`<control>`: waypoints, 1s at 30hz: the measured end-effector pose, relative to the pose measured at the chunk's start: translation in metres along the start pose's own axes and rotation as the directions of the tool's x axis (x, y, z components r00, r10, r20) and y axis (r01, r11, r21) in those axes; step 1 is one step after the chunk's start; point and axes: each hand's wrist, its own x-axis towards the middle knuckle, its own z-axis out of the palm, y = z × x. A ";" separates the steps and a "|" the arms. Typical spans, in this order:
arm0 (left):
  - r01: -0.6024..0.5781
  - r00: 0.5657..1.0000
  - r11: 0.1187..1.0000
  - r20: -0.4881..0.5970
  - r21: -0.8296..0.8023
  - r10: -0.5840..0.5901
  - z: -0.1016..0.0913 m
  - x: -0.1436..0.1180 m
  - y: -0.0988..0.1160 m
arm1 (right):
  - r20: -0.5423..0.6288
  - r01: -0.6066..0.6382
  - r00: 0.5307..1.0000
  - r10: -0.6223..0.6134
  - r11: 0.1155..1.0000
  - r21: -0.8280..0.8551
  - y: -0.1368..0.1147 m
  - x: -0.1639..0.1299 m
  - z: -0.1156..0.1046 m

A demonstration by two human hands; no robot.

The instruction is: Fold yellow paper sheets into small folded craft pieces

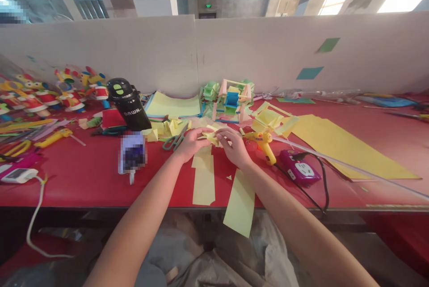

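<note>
On the red desk [83, 175], your left hand [191, 143] and right hand [234, 146] are pinching a half-folded yellow paper piece [212, 137], fingers closed, cut strips [204, 175] lying unused.

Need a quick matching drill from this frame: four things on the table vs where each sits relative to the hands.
Things:
1. scissors
2. glue gun
3. black bottle
4. folded yellow paper piece

Places:
A. held between left hand and right hand
B. just right of the right hand
C. far left of the hands, tilted
D. just left of the left hand

Pairs: 1-D, 2-B, 3-C, 4-A
</note>
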 end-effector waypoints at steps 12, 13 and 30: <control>0.059 0.998 0.998 -0.017 0.014 -0.059 0.000 0.003 -0.009 | -0.006 0.003 1.000 -0.003 1.000 -0.018 0.000 -0.001 0.002; 0.055 0.998 0.998 -0.020 0.005 -0.055 0.000 0.003 -0.008 | -0.003 0.005 1.000 -0.005 1.000 -0.014 -0.001 -0.001 0.002; 0.020 0.998 0.997 -0.057 0.080 -0.015 0.002 0.002 -0.006 | -0.040 0.005 0.999 -0.006 1.000 -0.015 0.002 -0.001 0.002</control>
